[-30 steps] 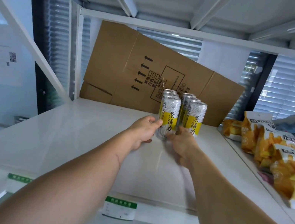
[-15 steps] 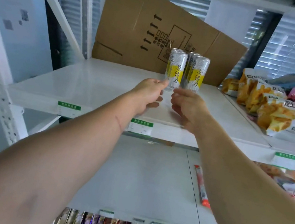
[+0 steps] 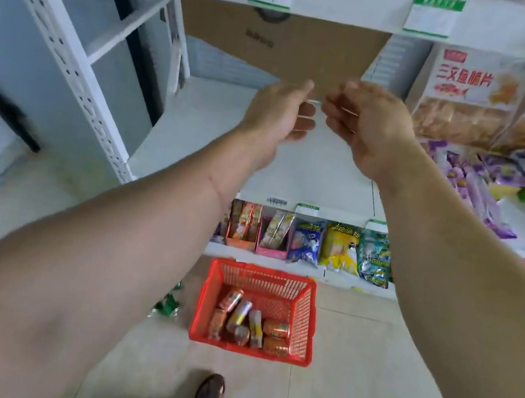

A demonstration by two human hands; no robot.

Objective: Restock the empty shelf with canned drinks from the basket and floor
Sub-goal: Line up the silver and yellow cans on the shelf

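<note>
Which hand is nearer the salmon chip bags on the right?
Right. The right hand hangs just left of the salmon chip bags, almost level with them. The left hand sits farther left, beyond the right hand. Both hold nothing.

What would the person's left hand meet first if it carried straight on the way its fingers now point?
Probably the right hand: the left hand has loosely curled fingers aimed rightward at it across a narrow gap. Beyond lie the large snack bags on the white shelf, though depth is unclear.

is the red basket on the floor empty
No, the red basket on the floor holds several cans lying on their sides.
</note>
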